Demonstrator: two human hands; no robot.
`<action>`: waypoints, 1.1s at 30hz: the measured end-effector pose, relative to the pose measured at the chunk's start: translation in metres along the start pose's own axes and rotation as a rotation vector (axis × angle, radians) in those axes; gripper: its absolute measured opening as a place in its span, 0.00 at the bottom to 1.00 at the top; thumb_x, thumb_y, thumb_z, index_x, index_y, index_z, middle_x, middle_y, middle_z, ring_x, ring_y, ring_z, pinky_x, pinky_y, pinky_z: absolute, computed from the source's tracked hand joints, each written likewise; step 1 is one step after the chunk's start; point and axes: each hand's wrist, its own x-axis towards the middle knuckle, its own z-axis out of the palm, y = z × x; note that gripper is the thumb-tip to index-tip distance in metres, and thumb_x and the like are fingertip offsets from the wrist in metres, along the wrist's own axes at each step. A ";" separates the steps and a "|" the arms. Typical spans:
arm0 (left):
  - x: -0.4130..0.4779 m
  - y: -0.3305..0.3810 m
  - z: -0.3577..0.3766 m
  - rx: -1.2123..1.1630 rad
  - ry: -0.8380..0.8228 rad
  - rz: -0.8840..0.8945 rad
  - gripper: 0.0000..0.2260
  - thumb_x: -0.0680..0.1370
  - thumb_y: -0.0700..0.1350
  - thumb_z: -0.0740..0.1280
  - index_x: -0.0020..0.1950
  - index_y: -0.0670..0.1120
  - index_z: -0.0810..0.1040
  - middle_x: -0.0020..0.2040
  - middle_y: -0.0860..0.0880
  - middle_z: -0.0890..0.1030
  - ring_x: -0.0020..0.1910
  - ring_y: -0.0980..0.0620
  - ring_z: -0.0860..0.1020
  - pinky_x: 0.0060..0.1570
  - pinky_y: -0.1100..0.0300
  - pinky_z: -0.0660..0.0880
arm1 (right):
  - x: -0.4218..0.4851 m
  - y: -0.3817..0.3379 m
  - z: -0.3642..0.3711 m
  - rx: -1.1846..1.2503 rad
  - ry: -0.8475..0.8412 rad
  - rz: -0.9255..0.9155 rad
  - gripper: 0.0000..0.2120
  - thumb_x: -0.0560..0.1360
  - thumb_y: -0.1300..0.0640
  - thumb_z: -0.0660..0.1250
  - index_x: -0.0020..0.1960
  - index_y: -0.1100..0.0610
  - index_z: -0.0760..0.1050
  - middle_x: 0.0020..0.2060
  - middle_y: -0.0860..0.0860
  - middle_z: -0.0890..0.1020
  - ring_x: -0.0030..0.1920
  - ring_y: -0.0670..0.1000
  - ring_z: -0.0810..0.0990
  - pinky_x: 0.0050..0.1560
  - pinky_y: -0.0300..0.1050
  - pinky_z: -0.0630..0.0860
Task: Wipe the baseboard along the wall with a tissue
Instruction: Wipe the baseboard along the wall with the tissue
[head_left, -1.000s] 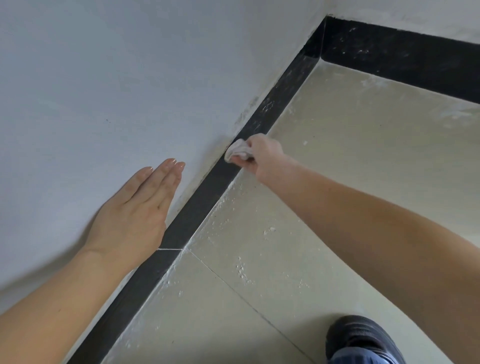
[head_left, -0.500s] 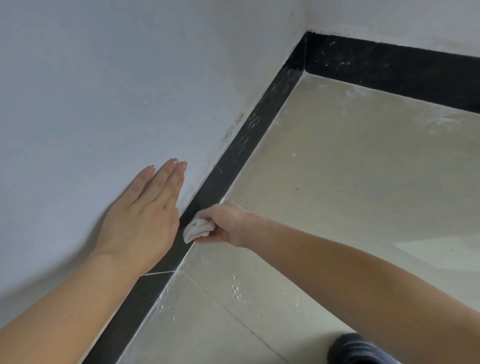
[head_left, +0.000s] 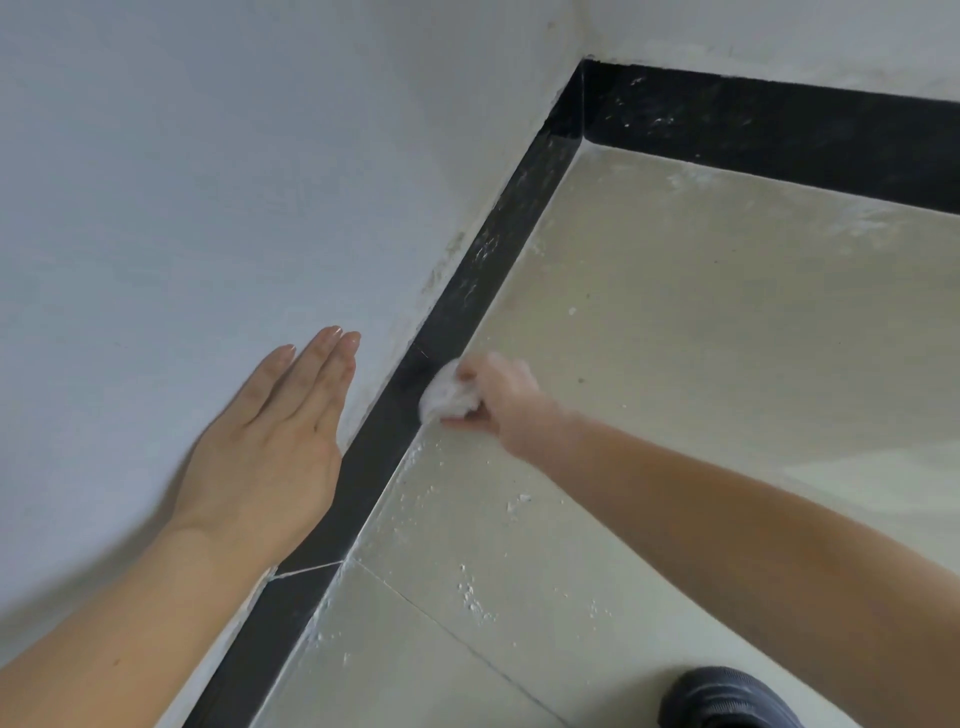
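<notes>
From the head view, the left hand (head_left: 265, 447) lies flat on the pale painted wall (head_left: 182, 182), its fingers (head_left: 322, 364) straight, pressed together and released, holding nothing; their tips aim up and to the right, and the outer edge of the palm sits just above the top line of the glossy black baseboard strip (head_left: 483, 270)

The right hand (head_left: 498, 400) is blurred, but its fingers (head_left: 470, 371) are clenched round a crumpled white paper tissue (head_left: 447, 397), with the wad bulging out on the wall side of the fingers and pressed against the face of the baseboard. The tissue sits just beyond and to the right of the left fingertips, at the seam where the baseboard meets the cream tiled floor (head_left: 675, 338)

The baseboard's long axis runs diagonally from below the left wrist, past both sets of fingers, up to the room corner well beyond them, where it turns and carries on to the right along the far wall. White smears speckle the stretch beyond the tissue. A thin white joint line (head_left: 306, 570) crosses the strip near the left wrist. White flecks dot the floor under the right forearm, and a dark shoe toe (head_left: 722, 699) shows at the bottom edge
</notes>
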 end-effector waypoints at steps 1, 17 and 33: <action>0.000 0.000 0.001 0.002 0.005 0.001 0.27 0.75 0.42 0.49 0.73 0.33 0.60 0.75 0.41 0.59 0.75 0.47 0.57 0.75 0.52 0.43 | -0.005 0.016 0.006 -0.065 -0.058 0.062 0.01 0.73 0.68 0.62 0.44 0.64 0.72 0.28 0.58 0.77 0.28 0.53 0.78 0.42 0.53 0.82; 0.000 -0.002 0.000 -0.012 0.006 0.013 0.27 0.76 0.44 0.46 0.72 0.33 0.62 0.75 0.41 0.60 0.75 0.48 0.56 0.75 0.53 0.42 | 0.036 -0.033 -0.008 0.083 0.167 -0.183 0.04 0.75 0.66 0.61 0.49 0.65 0.73 0.29 0.56 0.80 0.33 0.52 0.81 0.49 0.48 0.82; -0.001 -0.005 0.002 -0.029 0.033 0.044 0.27 0.76 0.43 0.46 0.71 0.32 0.62 0.75 0.40 0.61 0.75 0.45 0.58 0.75 0.52 0.45 | -0.002 -0.015 0.026 -0.098 -0.214 0.116 0.07 0.78 0.64 0.60 0.42 0.65 0.72 0.40 0.61 0.80 0.39 0.55 0.81 0.45 0.49 0.82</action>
